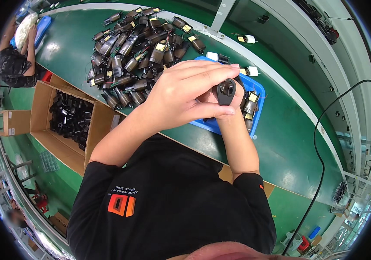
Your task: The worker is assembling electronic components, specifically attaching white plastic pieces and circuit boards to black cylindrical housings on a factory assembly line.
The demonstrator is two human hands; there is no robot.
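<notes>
Hands [181,93] around a dark part [226,92], heaped cylinders [144,54] on green table [289,149], blue tray [260,100], cardboard box [59,145]

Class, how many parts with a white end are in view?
3: a white-ended part beyond the pale table edge, a second part at the blue tray's far rim, a third part right of the left hand. Others may be hidden.

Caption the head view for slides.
Left hand and right hand meet around a dark part above a green bench bearing heaped cylinders and a blue tray.

Green floor [289,212], long green worktable [294,151].
</notes>
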